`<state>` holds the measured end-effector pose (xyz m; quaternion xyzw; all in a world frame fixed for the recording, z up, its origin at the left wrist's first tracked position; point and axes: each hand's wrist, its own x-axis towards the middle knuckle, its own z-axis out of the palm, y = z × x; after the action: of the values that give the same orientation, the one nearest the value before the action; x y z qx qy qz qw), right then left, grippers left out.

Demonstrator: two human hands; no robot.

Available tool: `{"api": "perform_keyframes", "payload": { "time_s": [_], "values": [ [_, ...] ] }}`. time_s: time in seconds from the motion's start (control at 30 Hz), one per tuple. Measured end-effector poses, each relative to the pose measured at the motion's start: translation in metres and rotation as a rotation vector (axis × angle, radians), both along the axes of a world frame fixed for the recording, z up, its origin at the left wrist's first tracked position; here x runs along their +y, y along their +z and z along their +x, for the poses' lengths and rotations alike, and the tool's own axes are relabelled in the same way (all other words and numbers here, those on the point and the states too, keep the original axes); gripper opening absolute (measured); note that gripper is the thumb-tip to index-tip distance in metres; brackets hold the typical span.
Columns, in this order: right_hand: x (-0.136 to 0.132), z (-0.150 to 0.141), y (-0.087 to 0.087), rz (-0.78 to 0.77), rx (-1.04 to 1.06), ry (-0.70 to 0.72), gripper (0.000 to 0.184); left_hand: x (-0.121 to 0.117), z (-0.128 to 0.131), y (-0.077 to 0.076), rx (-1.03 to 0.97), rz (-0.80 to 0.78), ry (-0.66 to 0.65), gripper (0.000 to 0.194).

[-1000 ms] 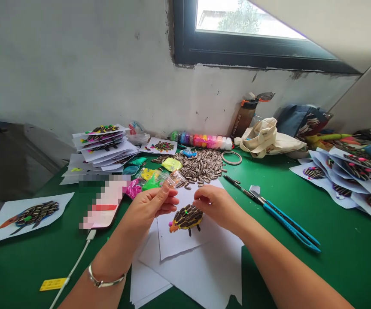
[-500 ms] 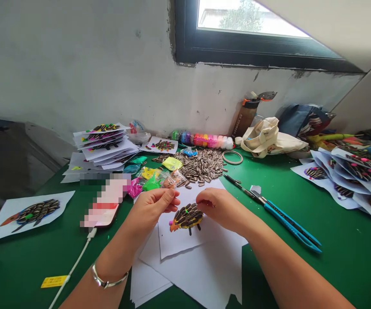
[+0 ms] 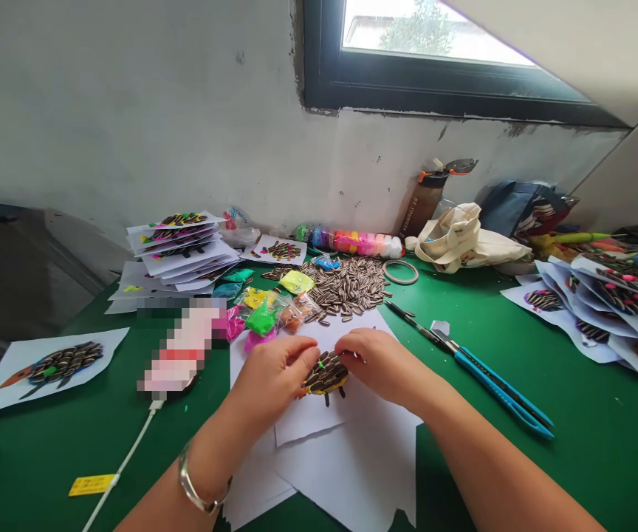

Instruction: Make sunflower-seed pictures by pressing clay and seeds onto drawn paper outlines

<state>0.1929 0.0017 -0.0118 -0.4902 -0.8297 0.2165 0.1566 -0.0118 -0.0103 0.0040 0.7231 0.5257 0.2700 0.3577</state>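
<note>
Green counter [image 3: 585, 443] supports the work area; clock positions are read from the seed figure, with 12 o'clock pointing away from the person. The seed figure [image 3: 327, 381] lies flat at the centre, on an upper sheet [image 3: 313, 423] of white paper, which rests on lower sheets [image 3: 363, 465] of the same material. Left hand [image 3: 280, 375]: located on the 9 o'clock side, covering part of the figure's orange head; thumb and forefinger are narrow, their tips at the figure's upper edge. Right hand [image 3: 377, 362]: located at 2 o'clock, palm down, fingers curled and narrow, tips beside the figure's upper edge. Whether either hand grips a small piece cannot be told. A metal bracelet [image 3: 189, 480] encircles the left wrist. Loose striped seeds [image 3: 349, 287] form a pile toward 12 o'clock. A green packet [image 3: 262, 318] sits at 10 o'clock; a yellow packet [image 3: 297, 281] sits at 11 o'clock, touching the pile. A ring [image 3: 400, 273] lies flat at 1 o'clock, just beside the seeds. A blue-handled tool [image 3: 499, 388] lies at 3 o'clock. A finished-looking picture [image 3: 56, 369] lies well apart at 9 o'clock, beyond the phone [image 3: 178, 355].
</note>
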Motion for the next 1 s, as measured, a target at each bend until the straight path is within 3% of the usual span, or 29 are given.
{"api": "perform_keyframes", "payload": {
  "time_s": [0.17, 0.33, 0.6, 0.77, 1.0],
  "values": [
    [-0.001, 0.001, 0.005, -0.004, 0.033, -0.047, 0.018, -0.006, 0.012, -0.015, 0.249, 0.37, -0.242, 0.021],
    [0.001, 0.002, 0.004, 0.007, 0.056, -0.059, 0.021, -0.004, 0.015, -0.023, 0.317, 0.488, -0.269, 0.021],
    [0.004, 0.004, -0.005, 0.009, 0.048, -0.045, 0.025, 0.002, 0.006, -0.02, 0.328, 0.474, -0.239, 0.022],
    [0.004, 0.004, -0.002, -0.01, 0.024, -0.034, 0.025, 0.004, 0.001, -0.012, 0.298, 0.393, -0.164, 0.026],
    [0.002, 0.003, -0.002, -0.097, 0.01, -0.06, 0.024, 0.001, 0.0, -0.008, 0.29, 0.33, -0.164, 0.027]
  ]
}}
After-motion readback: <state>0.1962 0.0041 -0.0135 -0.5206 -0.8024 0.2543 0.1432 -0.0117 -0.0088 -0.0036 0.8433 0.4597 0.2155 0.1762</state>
